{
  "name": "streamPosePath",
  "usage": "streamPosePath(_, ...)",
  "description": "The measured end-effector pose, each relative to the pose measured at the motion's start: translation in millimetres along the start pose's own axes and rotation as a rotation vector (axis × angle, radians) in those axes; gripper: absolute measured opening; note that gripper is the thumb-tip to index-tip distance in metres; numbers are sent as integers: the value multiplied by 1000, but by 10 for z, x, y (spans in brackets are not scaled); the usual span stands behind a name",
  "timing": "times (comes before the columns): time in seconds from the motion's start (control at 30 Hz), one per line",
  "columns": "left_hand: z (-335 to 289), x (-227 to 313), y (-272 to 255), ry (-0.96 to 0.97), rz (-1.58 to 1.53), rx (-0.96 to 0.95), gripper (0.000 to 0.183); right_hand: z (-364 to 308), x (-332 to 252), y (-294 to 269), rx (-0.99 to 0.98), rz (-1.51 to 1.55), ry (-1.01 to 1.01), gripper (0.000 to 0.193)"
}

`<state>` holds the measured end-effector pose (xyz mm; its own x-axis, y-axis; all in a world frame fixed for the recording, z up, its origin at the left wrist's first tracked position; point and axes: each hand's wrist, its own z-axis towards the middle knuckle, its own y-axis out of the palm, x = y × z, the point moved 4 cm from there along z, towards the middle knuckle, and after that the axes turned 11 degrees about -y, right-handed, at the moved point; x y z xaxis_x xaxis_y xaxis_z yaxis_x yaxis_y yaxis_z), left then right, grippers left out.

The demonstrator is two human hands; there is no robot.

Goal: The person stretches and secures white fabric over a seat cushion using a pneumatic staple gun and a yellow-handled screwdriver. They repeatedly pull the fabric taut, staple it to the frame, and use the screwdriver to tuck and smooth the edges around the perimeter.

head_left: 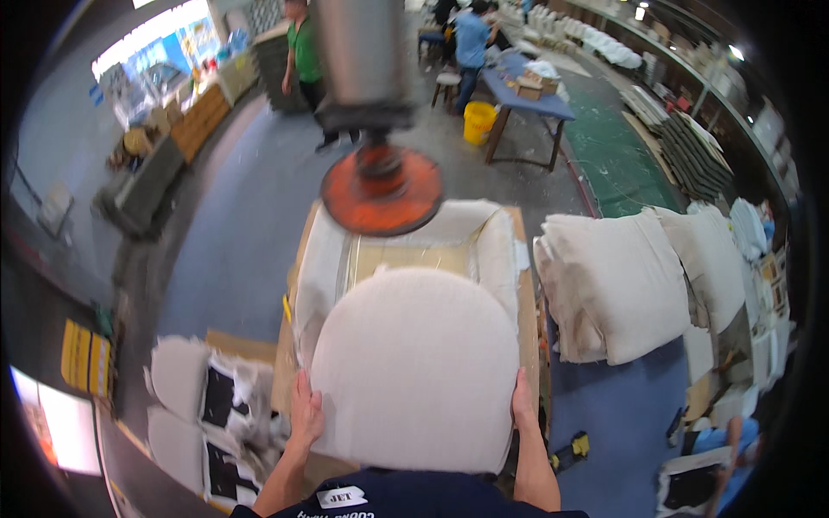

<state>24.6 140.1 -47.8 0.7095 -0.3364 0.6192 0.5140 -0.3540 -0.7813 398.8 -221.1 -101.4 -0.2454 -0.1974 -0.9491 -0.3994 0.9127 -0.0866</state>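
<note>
The left grip [306,409] and right grip [523,404] hold a pale rounded cushion [414,367].

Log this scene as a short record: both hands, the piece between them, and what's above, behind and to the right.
Left hand: against the left edge of the rounded, off-white, fabric-covered padded piece
Right hand: against its right edge
Finger grip: partly hidden, unclear
Behind the padded piece: white fabric-padded frame, partly covered by it in view
Overhead: orange-red round disc below a grey metal cylinder
Right: pile of off-white fabric-covered cushions
</note>
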Motion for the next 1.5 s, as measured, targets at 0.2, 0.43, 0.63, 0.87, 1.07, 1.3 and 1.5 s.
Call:
streamPosePath(0.2, -992, -328, -85, -354, -339, 135, 64, -1441, -11, 42, 108, -289, -9, 78)
streamPosePath(0.43, -741, -311, 406, -778, -1602, 354, 69, -1200, 344, -151, 52, -347, -77, 73)
streamPosePath(0.63, -486, -80, 320, -762, -1293, 378, 70, 292, -611, 187, -50, -553, -576, 55)
streamPosePath(0.87, -1350, 521, 835, -641, -1122, 65, 93, 907, -1306, 1246, -212, -966, -571, 62)
streamPosePath(1.07, -1200, 564, 727, -639, -1189, 155, 79, 1018, -1264, 1103, -231, -927, -637, 61)
streamPosePath(1.3, -489, -78, 315, -794, -1306, 240, 78, 1029, -1289, 1159, -218, -944, -613, 64)
streamPosePath(1.5, -855, 206, 647, -804, -1280, 244, 72, 1069, -1217, 1129, -238, -945, -642, 62)
